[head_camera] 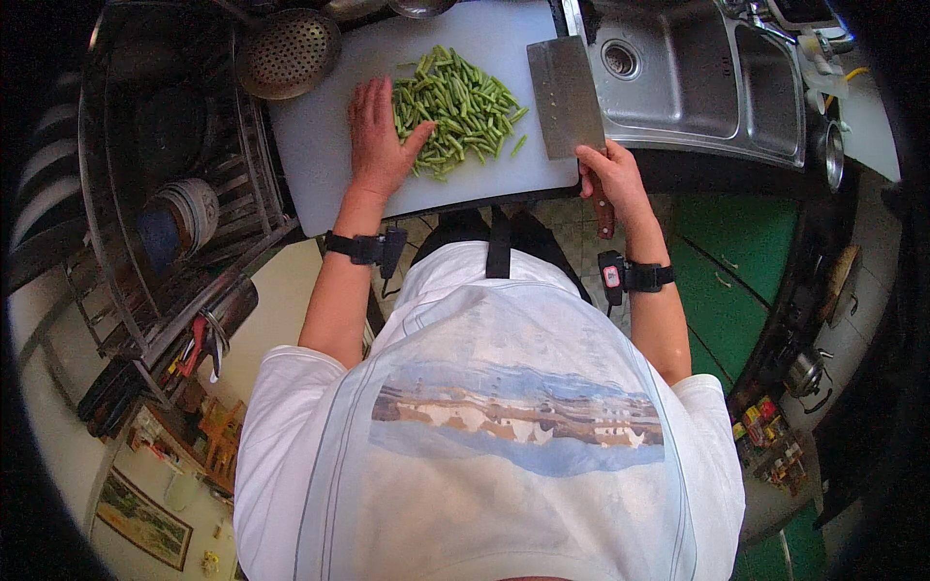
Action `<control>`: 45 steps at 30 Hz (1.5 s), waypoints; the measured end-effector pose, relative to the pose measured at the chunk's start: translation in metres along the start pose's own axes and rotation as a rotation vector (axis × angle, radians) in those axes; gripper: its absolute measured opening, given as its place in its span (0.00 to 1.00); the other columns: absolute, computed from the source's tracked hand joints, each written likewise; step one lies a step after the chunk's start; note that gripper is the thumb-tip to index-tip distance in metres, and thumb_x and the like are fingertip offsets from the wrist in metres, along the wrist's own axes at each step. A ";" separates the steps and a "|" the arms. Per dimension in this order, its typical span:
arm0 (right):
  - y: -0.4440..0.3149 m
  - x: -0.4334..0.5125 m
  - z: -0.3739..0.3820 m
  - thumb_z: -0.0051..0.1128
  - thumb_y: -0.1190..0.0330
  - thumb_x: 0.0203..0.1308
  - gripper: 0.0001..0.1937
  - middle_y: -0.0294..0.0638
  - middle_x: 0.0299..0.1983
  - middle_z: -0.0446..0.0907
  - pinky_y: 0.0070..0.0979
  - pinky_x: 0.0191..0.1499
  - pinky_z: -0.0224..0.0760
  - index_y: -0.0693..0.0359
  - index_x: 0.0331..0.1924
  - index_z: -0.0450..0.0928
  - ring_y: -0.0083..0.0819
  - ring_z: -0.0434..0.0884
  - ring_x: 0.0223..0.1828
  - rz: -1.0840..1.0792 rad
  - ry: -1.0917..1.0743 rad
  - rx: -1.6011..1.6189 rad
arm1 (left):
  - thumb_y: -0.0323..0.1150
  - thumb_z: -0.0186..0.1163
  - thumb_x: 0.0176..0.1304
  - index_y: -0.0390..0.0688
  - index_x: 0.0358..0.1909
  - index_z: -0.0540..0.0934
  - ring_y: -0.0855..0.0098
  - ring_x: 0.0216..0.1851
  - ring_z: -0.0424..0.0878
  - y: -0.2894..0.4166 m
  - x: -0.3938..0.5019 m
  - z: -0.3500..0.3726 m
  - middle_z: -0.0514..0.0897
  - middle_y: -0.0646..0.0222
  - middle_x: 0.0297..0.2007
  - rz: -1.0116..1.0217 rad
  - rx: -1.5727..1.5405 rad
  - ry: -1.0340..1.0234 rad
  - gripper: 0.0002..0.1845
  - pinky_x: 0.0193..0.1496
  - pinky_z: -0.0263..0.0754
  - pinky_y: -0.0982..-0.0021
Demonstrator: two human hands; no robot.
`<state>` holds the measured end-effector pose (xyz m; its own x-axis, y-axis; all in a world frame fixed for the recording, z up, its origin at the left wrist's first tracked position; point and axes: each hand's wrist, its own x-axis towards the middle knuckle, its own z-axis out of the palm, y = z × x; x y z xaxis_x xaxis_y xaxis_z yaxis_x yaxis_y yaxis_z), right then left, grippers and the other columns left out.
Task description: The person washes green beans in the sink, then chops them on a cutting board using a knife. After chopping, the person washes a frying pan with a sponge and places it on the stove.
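Observation:
A heap of cut green beans [461, 109] lies on a white cutting board [320, 163]. My left hand [381, 134] rests at the heap's left side, fingers extended and thumb apart, touching its edge. At the board's right edge, my right hand [612, 178] grips the wooden handle of a Chinese cleaver [567, 98]. Its broad blade lies nearly flat over the board's right edge, with a few small green bits stuck on it. One cut bean piece [519, 145] sits apart from the heap, between it and the blade.
A perforated metal skimmer [289, 54] overlaps the board's far left corner. To the right is a double stainless steel sink [676, 109]. A metal dish rack [240, 247] with stacked bowls [192, 210] stands on the left. Green cabinet doors [734, 269] are low on the right.

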<state>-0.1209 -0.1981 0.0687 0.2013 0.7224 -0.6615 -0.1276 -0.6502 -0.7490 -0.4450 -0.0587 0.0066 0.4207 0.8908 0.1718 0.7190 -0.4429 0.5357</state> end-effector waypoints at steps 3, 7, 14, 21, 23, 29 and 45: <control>0.011 0.002 -0.006 0.59 0.64 0.65 0.11 0.34 0.26 0.76 0.20 0.21 0.68 0.63 0.37 0.74 0.21 0.74 0.17 -0.011 -0.023 0.011 | 0.64 0.66 0.52 0.44 0.74 0.56 0.45 0.75 0.46 0.051 0.000 -0.004 0.52 0.50 0.74 0.097 0.281 0.030 0.54 0.73 0.38 0.35; 0.022 0.014 -0.006 0.58 0.63 0.67 0.11 0.35 0.26 0.77 0.20 0.21 0.67 0.63 0.41 0.74 0.20 0.73 0.17 -0.102 0.073 -0.140 | 0.64 0.67 0.51 0.46 0.75 0.55 0.47 0.77 0.37 0.108 -0.005 0.022 0.47 0.52 0.75 0.277 0.132 -0.123 0.56 0.72 0.31 0.33; 0.016 0.033 -0.001 0.56 0.62 0.68 0.14 0.37 0.23 0.76 0.22 0.17 0.63 0.64 0.46 0.73 0.21 0.72 0.16 -0.162 0.134 -0.021 | 0.53 0.67 0.57 0.47 0.74 0.57 0.47 0.77 0.39 0.114 0.014 0.048 0.50 0.54 0.74 0.118 0.293 -0.087 0.48 0.73 0.29 0.35; -0.004 0.047 0.025 0.54 0.61 0.69 0.13 0.38 0.23 0.76 0.25 0.19 0.68 0.65 0.40 0.74 0.24 0.75 0.18 -0.198 0.059 -0.131 | 0.54 0.66 0.59 0.43 0.71 0.62 0.46 0.75 0.45 0.094 -0.003 0.011 0.54 0.52 0.73 0.058 0.261 -0.022 0.43 0.72 0.37 0.35; -0.004 0.053 0.025 0.54 0.60 0.68 0.14 0.38 0.23 0.77 0.26 0.21 0.70 0.66 0.37 0.75 0.26 0.77 0.21 -0.211 0.092 -0.171 | 0.53 0.65 0.60 0.43 0.70 0.63 0.45 0.75 0.47 0.080 -0.012 0.000 0.55 0.52 0.72 0.002 0.243 0.035 0.42 0.72 0.39 0.35; -0.010 0.074 0.019 0.52 0.57 0.67 0.17 0.49 0.28 0.80 0.36 0.36 0.75 0.67 0.36 0.77 0.42 0.82 0.29 -0.268 0.151 -0.519 | 0.52 0.63 0.63 0.39 0.66 0.67 0.43 0.72 0.53 0.015 -0.021 -0.023 0.63 0.50 0.68 -0.109 0.195 0.129 0.36 0.72 0.47 0.41; -0.043 0.054 0.072 0.61 0.57 0.61 0.16 0.55 0.42 0.80 0.48 0.46 0.77 0.62 0.42 0.77 0.55 0.82 0.45 -0.300 0.428 -1.117 | 0.55 0.63 0.61 0.43 0.70 0.64 0.49 0.72 0.58 0.018 0.051 -0.013 0.67 0.52 0.68 0.065 -0.032 -0.220 0.41 0.75 0.46 0.47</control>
<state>-0.1741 -0.1141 0.0625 0.4079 0.8794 -0.2457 0.8363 -0.4678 -0.2861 -0.4177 -0.0199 0.0355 0.5786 0.8152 0.0245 0.6701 -0.4923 0.5555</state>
